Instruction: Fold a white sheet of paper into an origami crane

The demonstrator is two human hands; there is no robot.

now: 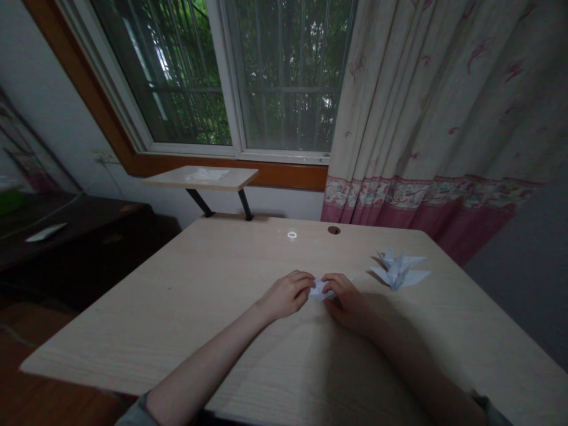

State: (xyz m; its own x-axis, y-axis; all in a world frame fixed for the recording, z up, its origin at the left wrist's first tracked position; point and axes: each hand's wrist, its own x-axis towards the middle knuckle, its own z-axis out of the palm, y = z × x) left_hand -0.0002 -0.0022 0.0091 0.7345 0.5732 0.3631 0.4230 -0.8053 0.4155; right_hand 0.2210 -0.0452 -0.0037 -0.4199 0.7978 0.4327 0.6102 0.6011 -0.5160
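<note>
A small piece of folded white paper (pixel 318 289) lies on the desk between my hands. My left hand (pixel 291 292) has its curled fingertips on the paper's left edge. From the right, my right hand (pixel 348 302) closes fingers and thumb on the paper's other side, covering part of it. How the paper is folded underneath is hidden. To the right of my hands stand folded paper cranes (pixel 397 271), close together with pointed wings spread.
The light wooden desk (pixel 213 284) has a round cable hole (pixel 334 230) near its back edge. A raised shelf (pixel 177 177) at back left bears white paper (pixel 208 174). Behind are a window and a curtain (pixel 426 118). A dark table (pixel 89 228) stands left.
</note>
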